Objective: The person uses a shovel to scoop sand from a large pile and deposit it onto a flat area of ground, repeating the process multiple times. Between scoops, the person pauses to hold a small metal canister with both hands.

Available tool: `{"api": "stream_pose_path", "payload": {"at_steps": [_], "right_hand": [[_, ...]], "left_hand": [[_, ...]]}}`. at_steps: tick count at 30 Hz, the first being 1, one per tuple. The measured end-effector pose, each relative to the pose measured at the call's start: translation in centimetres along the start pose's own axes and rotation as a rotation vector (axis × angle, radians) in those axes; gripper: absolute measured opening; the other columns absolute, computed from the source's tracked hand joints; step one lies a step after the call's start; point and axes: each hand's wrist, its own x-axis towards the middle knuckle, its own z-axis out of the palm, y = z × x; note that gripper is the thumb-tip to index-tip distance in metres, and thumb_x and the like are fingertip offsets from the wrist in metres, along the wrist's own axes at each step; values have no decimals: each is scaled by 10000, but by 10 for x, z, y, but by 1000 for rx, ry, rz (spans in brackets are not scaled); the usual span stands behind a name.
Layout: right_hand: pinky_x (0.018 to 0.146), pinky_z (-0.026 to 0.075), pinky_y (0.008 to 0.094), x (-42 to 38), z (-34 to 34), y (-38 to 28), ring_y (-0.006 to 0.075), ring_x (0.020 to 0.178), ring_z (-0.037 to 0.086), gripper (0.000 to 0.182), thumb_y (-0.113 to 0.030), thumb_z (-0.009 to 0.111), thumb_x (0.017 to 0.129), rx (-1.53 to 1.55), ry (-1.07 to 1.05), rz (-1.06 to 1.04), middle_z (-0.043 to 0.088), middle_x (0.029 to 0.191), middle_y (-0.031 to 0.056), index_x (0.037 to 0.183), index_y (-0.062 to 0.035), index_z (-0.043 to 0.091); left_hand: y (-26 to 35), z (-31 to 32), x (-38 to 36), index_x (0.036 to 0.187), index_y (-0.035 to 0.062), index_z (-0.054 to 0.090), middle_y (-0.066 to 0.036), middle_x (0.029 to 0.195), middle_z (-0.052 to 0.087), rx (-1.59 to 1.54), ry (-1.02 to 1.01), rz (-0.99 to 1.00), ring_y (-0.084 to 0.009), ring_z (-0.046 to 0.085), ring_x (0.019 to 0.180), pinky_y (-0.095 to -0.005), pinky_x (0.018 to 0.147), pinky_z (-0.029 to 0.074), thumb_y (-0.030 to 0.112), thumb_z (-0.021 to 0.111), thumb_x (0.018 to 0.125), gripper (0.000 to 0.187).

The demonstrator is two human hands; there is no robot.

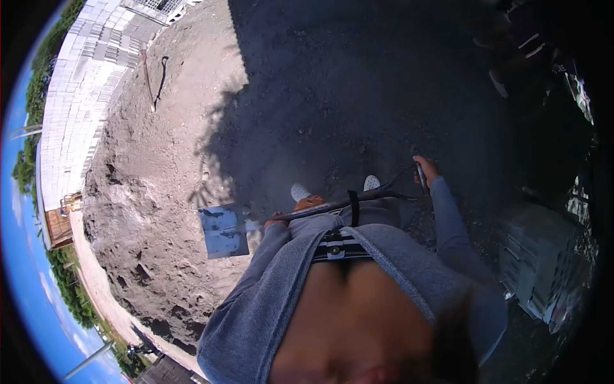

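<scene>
I hold a shovel level across my body. Its blue-grey blade (224,230) points left, toward a sunlit heap of soil (147,192). My left hand (276,223) grips the dark shaft (332,205) just behind the blade. My right hand (425,169) is closed around the grip at the far end of the shaft. Both arms are in grey sleeves. My two white shoes (300,191) stand on shaded ground just beyond the shaft.
A second shovel (157,80) stands stuck in the dirt at the upper left, beside a pale block wall (83,96). A stack of grey blocks (543,262) lies in shade at the right. Dark, shaded ground fills the top centre.
</scene>
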Motion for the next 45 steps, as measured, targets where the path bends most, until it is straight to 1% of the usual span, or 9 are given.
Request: {"api": "stream_pose_path", "payload": {"at_steps": [6, 10, 16, 23, 28, 37, 41, 43, 45], "right_hand": [[418, 447, 308, -19, 206, -101, 162, 431, 499, 213, -250, 570, 746, -230, -287, -295, 500, 552, 78, 742, -53, 491], [436, 448, 325, -40, 320, -98, 184, 432, 489, 189, -221, 563, 730, -276, -338, -105, 484, 530, 78, 684, -55, 487], [529, 453, 359, -59, 451, -76, 213, 464, 479, 142, -190, 535, 706, -250, -399, -137, 484, 528, 86, 665, -60, 495], [524, 451, 355, -55, 591, -116, 222, 458, 479, 199, -235, 488, 758, -112, -519, -229, 501, 540, 103, 680, -52, 490], [502, 440, 356, 7, 698, -137, 222, 458, 480, 302, -322, 490, 785, -152, -466, -230, 503, 524, 100, 624, -68, 464], [542, 467, 406, -31, 970, -127, 243, 466, 500, 358, -355, 479, 764, -330, -694, 117, 531, 527, 111, 611, -40, 554], [554, 455, 433, -48, 1025, -115, 209, 450, 484, 335, -337, 481, 737, -330, -607, 228, 529, 508, 74, 559, -63, 557], [507, 429, 384, -41, 1035, -115, 194, 462, 482, 262, -286, 515, 718, -401, -507, 186, 505, 502, 75, 562, -76, 503], [458, 404, 300, 16, 1005, -104, 217, 474, 475, 220, -241, 530, 698, -337, -320, -126, 470, 490, 84, 579, -66, 469]], "left_hand": [[89, -33, 26, 836, 78, 496, -81, 761, 530, -490, -70, -153, -209, 514, 679, -382, 702, 439, 353, 228, 881, 387], [160, -49, 67, 795, 53, 471, -90, 697, 509, -667, -124, -88, -225, 487, 620, -378, 641, 428, 420, 158, 870, 488], [267, -44, 88, 736, 35, 442, -95, 621, 483, -756, -154, 66, -241, 450, 550, -372, 568, 409, 489, 79, 855, 593], [388, 45, 84, 684, 70, 446, -59, 580, 471, -804, -233, 130, -213, 438, 522, -373, 547, 395, 451, 180, 833, 488], [493, 135, 83, 692, 58, 434, -66, 565, 454, -968, -251, -164, -225, 432, 496, -381, 484, 382, 447, 261, 824, 445], [773, 194, 97, 723, 59, 413, -110, 604, 464, -833, -389, 339, -266, 453, 531, -401, 529, 392, 445, 250, 802, 426], [838, 207, 106, 748, 54, 431, -106, 591, 466, -835, -358, 179, -281, 464, 537, -411, 538, 401, 443, 216, 808, 448], [839, 227, 180, 757, 41, 456, -101, 576, 466, -943, -271, 116, -279, 478, 539, -410, 515, 410, 503, 237, 817, 514], [842, 247, 176, 784, 59, 477, -101, 576, 468, -691, -176, -19, -270, 489, 525, -404, 475, 411, 513, 256, 831, 507]]}}
